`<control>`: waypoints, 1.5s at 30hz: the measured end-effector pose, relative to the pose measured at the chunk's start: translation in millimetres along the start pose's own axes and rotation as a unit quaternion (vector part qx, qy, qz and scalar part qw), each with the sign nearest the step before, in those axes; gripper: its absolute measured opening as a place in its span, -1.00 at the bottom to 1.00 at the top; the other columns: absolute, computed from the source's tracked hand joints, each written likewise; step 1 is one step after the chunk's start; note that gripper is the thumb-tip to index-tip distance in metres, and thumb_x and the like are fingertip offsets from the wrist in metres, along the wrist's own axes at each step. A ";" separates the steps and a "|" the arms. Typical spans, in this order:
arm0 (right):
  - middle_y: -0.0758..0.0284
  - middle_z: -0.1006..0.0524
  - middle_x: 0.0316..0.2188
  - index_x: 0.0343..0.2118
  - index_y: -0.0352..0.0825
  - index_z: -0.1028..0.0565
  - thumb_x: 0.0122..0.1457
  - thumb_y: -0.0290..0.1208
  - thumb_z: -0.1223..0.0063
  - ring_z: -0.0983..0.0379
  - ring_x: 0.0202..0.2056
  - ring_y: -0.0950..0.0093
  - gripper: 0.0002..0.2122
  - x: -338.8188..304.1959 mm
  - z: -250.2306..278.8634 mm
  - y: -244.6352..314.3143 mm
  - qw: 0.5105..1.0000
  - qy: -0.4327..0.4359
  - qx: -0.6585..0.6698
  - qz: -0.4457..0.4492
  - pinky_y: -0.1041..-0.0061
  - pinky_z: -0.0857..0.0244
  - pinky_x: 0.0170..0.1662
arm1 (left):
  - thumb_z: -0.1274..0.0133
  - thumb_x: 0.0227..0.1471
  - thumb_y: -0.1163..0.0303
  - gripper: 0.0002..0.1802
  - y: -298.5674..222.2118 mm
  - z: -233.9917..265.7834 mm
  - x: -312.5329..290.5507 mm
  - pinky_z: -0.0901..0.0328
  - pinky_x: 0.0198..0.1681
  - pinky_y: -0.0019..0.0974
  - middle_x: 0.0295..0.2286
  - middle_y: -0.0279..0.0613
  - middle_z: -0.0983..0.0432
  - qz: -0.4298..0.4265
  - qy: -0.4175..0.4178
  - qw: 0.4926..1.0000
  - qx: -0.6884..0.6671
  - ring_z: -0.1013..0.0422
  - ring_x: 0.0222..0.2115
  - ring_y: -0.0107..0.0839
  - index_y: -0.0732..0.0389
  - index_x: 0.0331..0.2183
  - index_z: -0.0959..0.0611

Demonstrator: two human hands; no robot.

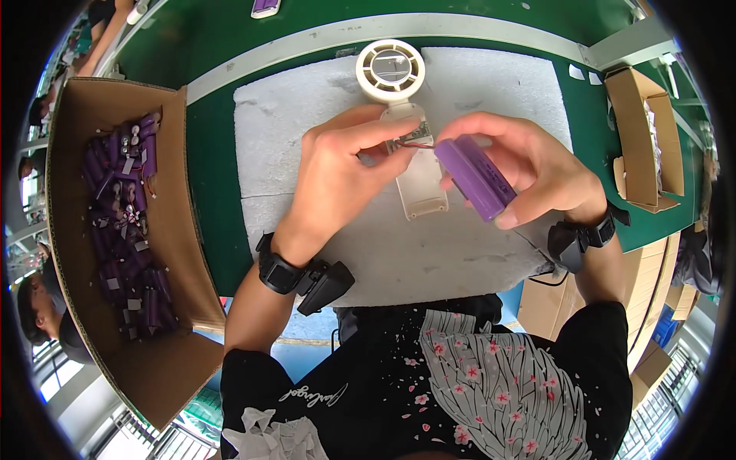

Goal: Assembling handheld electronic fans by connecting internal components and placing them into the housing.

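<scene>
Head view: a purple cylindrical battery cell (475, 178) is clasped in the right hand (529, 165), just right of the open handle of the cream handheld fan (402, 130), its long axis slanting from the handle's wiring down and rightward. The left hand (337, 176) is pinched on the handle's circuit end, touching it, so it is the nearer.

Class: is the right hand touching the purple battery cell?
Touching. The head view shows the right hand gripping the purple battery cell, fingers wrapped over it and thumb beneath.
</scene>
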State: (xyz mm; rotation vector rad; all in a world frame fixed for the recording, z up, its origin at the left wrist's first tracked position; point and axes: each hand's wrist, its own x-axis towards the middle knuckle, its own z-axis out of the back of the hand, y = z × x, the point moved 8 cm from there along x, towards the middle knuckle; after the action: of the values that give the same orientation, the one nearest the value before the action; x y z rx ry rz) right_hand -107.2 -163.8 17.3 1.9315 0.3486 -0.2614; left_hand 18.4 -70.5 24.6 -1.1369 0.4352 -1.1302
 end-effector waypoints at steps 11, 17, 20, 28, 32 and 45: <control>0.31 -0.43 -0.11 0.03 -0.35 -0.37 -0.35 -0.48 -0.38 -0.39 -0.06 0.44 -0.28 -0.6 -8.0 11.0 0.937 -0.077 -0.316 0.128 0.51 -0.26 -0.06 | -0.17 -0.08 0.57 -0.70 -9.5 0.8 -0.2 -0.34 -0.46 -0.31 -0.37 -0.08 -0.54 -0.048 0.035 0.997 0.057 -0.46 -0.53 -0.26 0.19 -0.21 -0.66; 0.28 -0.44 -0.11 0.02 -0.28 -0.38 -0.34 -0.48 -0.38 -0.40 -0.11 0.37 -0.30 2.3 -23.3 13.2 0.880 -0.126 -0.428 0.161 0.54 -0.27 -0.09 | -0.13 -0.05 0.60 -0.69 -5.2 2.9 2.8 -0.34 -0.43 -0.28 -0.36 -0.04 -0.53 -0.050 0.072 0.996 0.019 -0.47 -0.49 -0.16 0.20 -0.19 -0.65; 0.27 -0.44 -0.10 0.01 -0.27 -0.38 -0.33 -0.55 -0.35 -0.39 -0.13 0.32 -0.32 2.6 -24.4 14.1 0.858 -0.130 -0.460 0.191 0.49 -0.30 -0.08 | -0.11 -0.04 0.61 -0.69 -7.0 1.7 3.6 -0.34 -0.42 -0.26 -0.36 -0.03 -0.53 -0.061 0.084 0.995 0.013 -0.47 -0.47 -0.11 0.20 -0.18 -0.64; 0.24 -0.42 -0.06 0.01 -0.31 -0.38 -0.31 -0.61 -0.34 -0.36 -0.05 0.27 -0.34 2.6 -35.9 17.8 0.814 -0.137 -0.511 0.240 0.34 -0.34 0.00 | -0.08 0.04 0.57 -0.69 -7.6 1.7 2.3 -0.37 -0.33 -0.35 -0.24 0.01 -0.57 -0.059 0.092 0.993 0.049 -0.53 -0.37 -0.23 0.19 -0.12 -0.64; 0.23 -0.40 -0.03 -0.06 -0.36 -0.43 -0.32 -0.63 -0.35 -0.36 -0.04 0.24 -0.39 -1.9 -39.0 16.0 0.821 -0.154 -0.504 0.218 0.32 -0.35 0.00 | -0.11 0.01 0.57 -0.70 -3.9 2.6 3.9 -0.34 -0.41 -0.39 -0.32 -0.05 -0.59 -0.023 0.099 0.993 0.058 -0.50 -0.48 -0.30 0.17 -0.16 -0.66; 0.14 -0.42 0.05 -0.22 -0.40 -0.49 -0.35 -0.48 -0.41 -0.46 -0.13 0.17 -0.49 -9.3 -47.3 17.9 0.721 -0.178 -0.616 0.263 0.29 -0.42 -0.08 | -0.09 -0.08 0.62 -0.67 -2.0 2.3 4.4 -0.25 -0.54 -0.47 -0.52 -0.21 -0.53 -0.026 0.071 0.997 0.025 -0.37 -0.61 -0.52 0.15 -0.21 -0.69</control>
State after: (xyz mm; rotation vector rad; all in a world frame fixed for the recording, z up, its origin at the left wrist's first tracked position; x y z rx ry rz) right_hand -108.5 -127.5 53.6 0.5464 -0.2813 0.0215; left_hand 21.1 -73.2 28.4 -1.0319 0.4874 -1.2655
